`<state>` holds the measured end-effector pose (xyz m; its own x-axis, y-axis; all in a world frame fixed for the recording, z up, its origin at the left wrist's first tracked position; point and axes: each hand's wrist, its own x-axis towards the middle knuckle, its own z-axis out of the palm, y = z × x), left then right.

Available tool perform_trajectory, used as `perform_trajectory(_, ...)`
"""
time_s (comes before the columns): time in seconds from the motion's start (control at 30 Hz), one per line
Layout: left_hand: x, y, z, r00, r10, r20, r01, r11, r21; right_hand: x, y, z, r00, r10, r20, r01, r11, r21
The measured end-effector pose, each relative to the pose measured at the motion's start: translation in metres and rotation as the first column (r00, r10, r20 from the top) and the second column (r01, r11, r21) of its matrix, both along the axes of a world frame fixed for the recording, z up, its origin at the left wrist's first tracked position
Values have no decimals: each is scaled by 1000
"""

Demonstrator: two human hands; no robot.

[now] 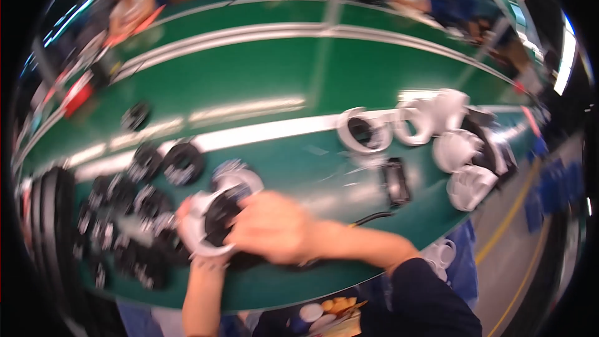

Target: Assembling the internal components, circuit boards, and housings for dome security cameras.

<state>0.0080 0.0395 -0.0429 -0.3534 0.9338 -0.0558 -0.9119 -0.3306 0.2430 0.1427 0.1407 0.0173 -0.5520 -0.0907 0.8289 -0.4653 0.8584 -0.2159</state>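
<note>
My left hand (pixel 185 210) grips a white ring-shaped housing (pixel 196 232) from its left side, and most of that hand is hidden behind it. Inside the ring sits a black round part (pixel 218 217). My right hand (pixel 274 228) is closed, its curled fingers against the black part; motion blur hides what is between the fingertips. Just beyond both hands lies another white rounded piece (pixel 251 181) with a bluish, shiny section. Many black ring-shaped parts (pixel 184 163) lie on the green table to the left of my hands.
White curved housings (pixel 458 150) cluster at the right end of the green table (pixel 312 193). A black rectangular object (pixel 395 181) and a black cable (pixel 373 217) lie nearer. Stacked black rings (pixel 53 231) stand at the far left. Other people (pixel 130 6) sit across the table.
</note>
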Motion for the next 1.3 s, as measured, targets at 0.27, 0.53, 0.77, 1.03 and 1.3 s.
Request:
perform_trajectory(0.27, 15, -16, 14, 899, -382, 216, 369, 924, 97, -5, 16, 24, 988, 96, 124, -53, 949, -311)
perform_trajectory(0.53, 18, -15, 8, 908, -374, 188, 375, 927, 30, 2, 20, 25, 968, 99, 231, -18, 944, -329)
perform_trajectory(0.77, 14, -5, 24, 922, 73, -380, -139, 979, -150, 24, 60, 42, 892, 40, 451, 61, 976, -207)
perform_trajectory(1.03, 25, 15, 52, 730, -230, -643, -6, 939, -343, 102, 160, 35, 344, -911, 229, 927, 368, 71)
perform_trajectory(1.3, 40, 99, 27, 525, -567, -635, 227, 813, -537, 185, 237, -18, -134, -912, 388, 979, -183, -93)
